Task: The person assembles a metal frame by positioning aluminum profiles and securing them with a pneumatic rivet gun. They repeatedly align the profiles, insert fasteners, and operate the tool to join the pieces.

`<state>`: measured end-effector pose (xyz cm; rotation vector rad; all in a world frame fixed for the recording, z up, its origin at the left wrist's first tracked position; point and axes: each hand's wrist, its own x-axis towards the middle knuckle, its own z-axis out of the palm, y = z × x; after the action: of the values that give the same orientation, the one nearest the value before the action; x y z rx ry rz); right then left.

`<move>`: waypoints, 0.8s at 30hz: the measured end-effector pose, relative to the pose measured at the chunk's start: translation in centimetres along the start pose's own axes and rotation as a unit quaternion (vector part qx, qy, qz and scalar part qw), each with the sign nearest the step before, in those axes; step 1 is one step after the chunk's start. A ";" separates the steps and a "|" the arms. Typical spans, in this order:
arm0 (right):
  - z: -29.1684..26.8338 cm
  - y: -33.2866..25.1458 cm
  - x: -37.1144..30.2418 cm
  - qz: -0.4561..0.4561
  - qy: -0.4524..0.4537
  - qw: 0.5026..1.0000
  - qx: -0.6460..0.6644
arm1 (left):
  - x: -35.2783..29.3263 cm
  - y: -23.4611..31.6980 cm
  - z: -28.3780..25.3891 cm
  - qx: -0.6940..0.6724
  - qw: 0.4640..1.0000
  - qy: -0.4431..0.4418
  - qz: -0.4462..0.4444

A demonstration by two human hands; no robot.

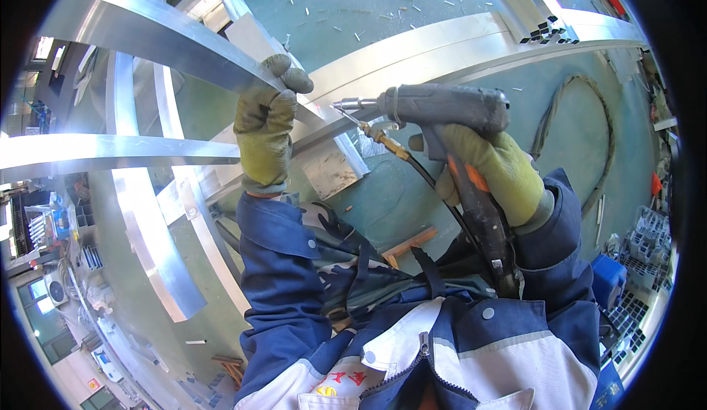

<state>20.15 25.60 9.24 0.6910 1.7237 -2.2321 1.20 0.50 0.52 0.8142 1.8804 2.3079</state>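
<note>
My left hand, in a yellow-green and grey glove, is closed on the end of a long silver metal profile that runs off to the upper left. A second profile comes in from the left beside my wrist. My right hand, also gloved, grips a dark power drill by its handle. The drill's metal chuck points left, its tip just right of the profile's end. Beneath the chuck is a brass fitting on a thin black hose running down along the drill handle.
Pale metal beams cross behind my hands, with a stack of square tubes at the upper right. More profiles slope down on the left. A cable loops over the green floor. A blue container stands right.
</note>
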 end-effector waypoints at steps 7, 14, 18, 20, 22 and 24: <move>0.6 1.0 2.2 0.005 -0.034 0.999 0.014 | 0.0 0.2 0.1 -0.005 1.000 -0.001 -0.006; 1.4 1.2 2.4 -0.008 -0.028 0.999 0.015 | 0.1 -0.1 0.1 -0.016 1.000 -0.007 -0.001; 1.3 1.2 2.5 -0.009 -0.037 0.999 0.002 | 0.1 -0.6 -0.6 0.001 1.000 -0.023 0.004; 1.5 1.1 2.5 -0.003 -0.037 0.999 -0.006 | 0.0 -0.6 -0.7 0.006 1.000 -0.019 -0.003; 1.6 1.1 2.5 -0.001 -0.033 0.999 -0.007 | -0.1 -0.5 -0.2 -0.004 1.000 -0.005 -0.011; 1.8 1.3 2.6 -0.007 -0.034 0.999 -0.004 | -0.1 -0.8 -0.3 -0.010 1.000 0.000 0.003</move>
<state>18.13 23.81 7.20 0.5966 1.7084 -2.2300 0.98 0.39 -0.30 0.8186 1.8535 2.3252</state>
